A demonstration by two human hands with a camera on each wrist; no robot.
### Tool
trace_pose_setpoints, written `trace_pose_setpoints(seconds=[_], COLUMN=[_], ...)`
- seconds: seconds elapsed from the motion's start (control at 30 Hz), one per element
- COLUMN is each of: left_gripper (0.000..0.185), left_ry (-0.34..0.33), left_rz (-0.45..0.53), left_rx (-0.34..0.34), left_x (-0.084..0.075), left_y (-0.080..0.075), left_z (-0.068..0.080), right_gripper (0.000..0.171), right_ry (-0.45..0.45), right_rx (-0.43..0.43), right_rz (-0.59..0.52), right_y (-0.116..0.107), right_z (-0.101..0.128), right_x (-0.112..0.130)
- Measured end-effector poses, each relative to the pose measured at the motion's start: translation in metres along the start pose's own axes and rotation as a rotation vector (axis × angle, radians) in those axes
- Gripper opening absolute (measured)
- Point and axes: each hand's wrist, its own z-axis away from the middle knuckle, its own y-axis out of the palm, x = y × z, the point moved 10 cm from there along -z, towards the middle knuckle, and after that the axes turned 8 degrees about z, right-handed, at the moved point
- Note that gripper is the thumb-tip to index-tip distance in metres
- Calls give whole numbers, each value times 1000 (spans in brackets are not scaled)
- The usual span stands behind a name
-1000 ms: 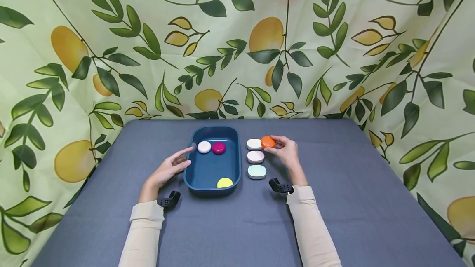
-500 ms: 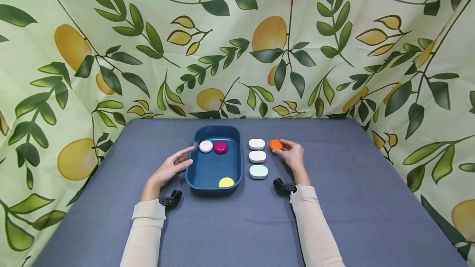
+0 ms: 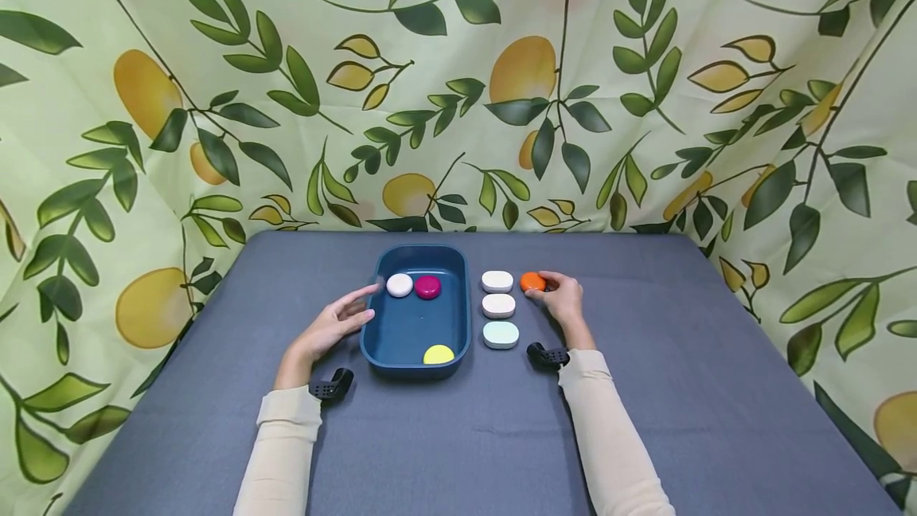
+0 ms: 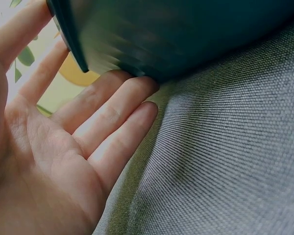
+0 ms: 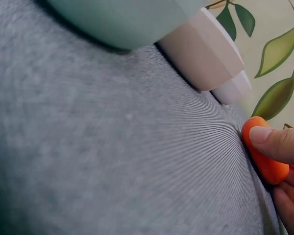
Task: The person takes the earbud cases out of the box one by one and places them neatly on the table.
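My right hand (image 3: pixel 563 298) pinches an orange round disc (image 5: pixel 264 152) with rounded edges between thumb and fingers, low at the table top. Just left of it stands a column of small oval cases: a white one (image 3: pixel 497 281), a pale pinkish one (image 3: pixel 498 306) and a mint one (image 3: pixel 501 334). My left hand (image 3: pixel 331 334) rests against the left side of a blue tray (image 3: pixel 415 371), its fingers fairly straight along the outer wall (image 4: pixel 137 44). In the tray lie a white disc (image 3: pixel 399 285), a magenta disc (image 3: pixel 427 287) and a yellow disc (image 3: pixel 438 354).
A grey cloth (image 3: pixel 430 452) covers the table. Behind it hangs a curtain (image 3: pixel 444 102) printed with leaves and fruit. Each wrist carries a black camera mount, one on the left (image 3: pixel 333 385) and one on the right (image 3: pixel 547 357).
My right hand has carried the orange disc right, away from the white case, and lowered it to the table, staying there since. The left hand keeps its place at the tray.
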Motion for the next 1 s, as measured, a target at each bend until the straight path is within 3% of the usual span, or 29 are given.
trace_pose_setpoints(seconds=[0.27, 0.57, 0.83, 1.0], left_gripper=[57, 58, 57, 57], left_ry=[2, 10, 4, 1], left_rz=[4, 11, 9, 3], left_rx=[-2, 0, -1, -4], left_x=[2, 1, 1, 0], left_y=[-1, -1, 0, 0], left_z=[-1, 0, 0, 1], right_gripper=[50, 53, 50, 47], right_ry=[12, 15, -127, -305], right_rx=[21, 46, 141, 299], right_rz=[-5, -155, -225, -264], right_y=[2, -14, -13, 6], right_z=[1, 6, 22, 42], right_x=[2, 22, 66, 102])
